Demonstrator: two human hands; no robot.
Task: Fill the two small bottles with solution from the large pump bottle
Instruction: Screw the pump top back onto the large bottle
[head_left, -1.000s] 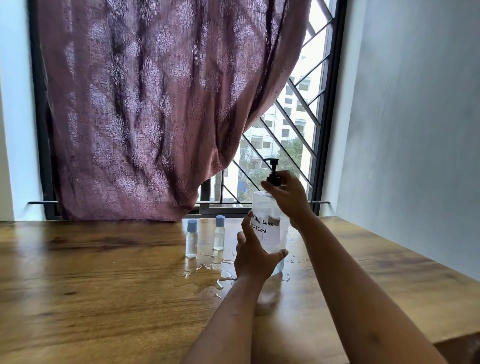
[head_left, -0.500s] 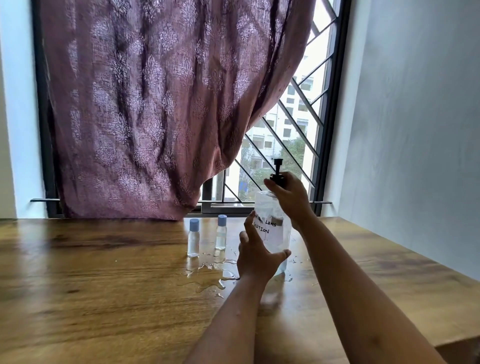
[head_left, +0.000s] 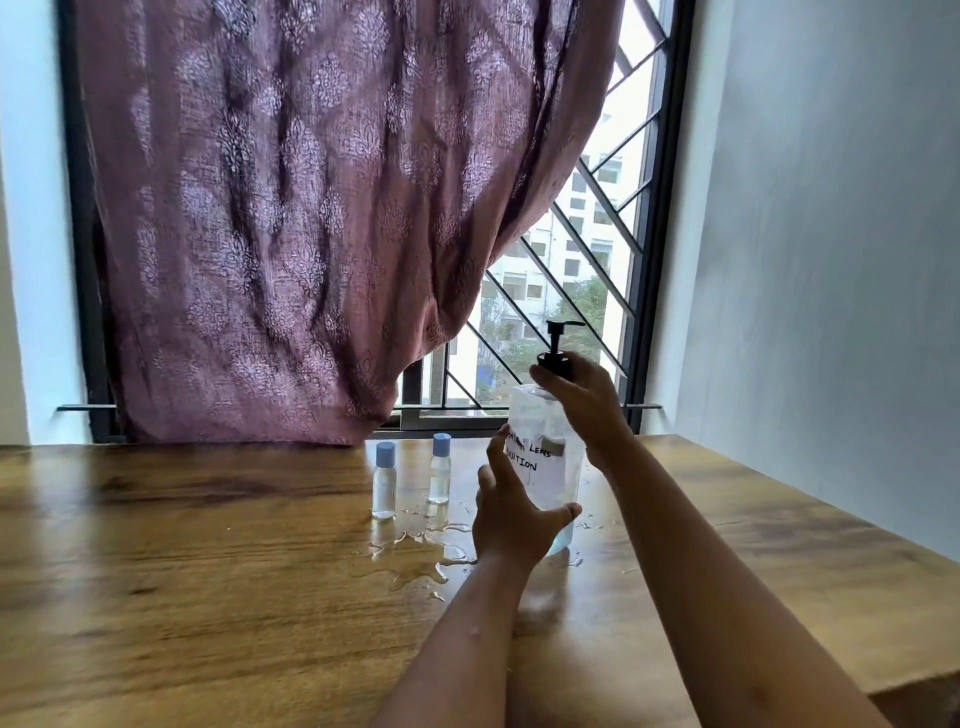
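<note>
Near edge: two bare forearms reach out over the wooden desk (head_left: 208, 571).

Mid desk: a puddle (head_left: 421, 553) of clear liquid lies just left of the left hand (head_left: 511, 512), with stray droplets to the right of the bottle base.

Left hand: fingers and thumb wrap the lower body of the large pump bottle (head_left: 545, 462), steadying it upright on the desk. The bottle is clear, with a handwritten label partly covered by the fingers.

Right hand (head_left: 582, 397): fingers curled round the black collar under the pump head (head_left: 558, 340); the nozzle points right, away from the small bottles.

Just left of and slightly beyond the pump bottle: the left small bottle (head_left: 385, 480) and right small bottle (head_left: 440, 470), upright, close together but apart, both with blue caps on. Both look to hold clear liquid; the level is hard to read.

Far: purple curtain (head_left: 311, 208) over most of a barred window (head_left: 571, 249).

Judgement: capped bottles and spill suggest filling is done or nearly so. The grip on the collar looks like tightening or loosening the pump; which, cannot tell. Left to do: wiping the spill, perhaps.
</note>
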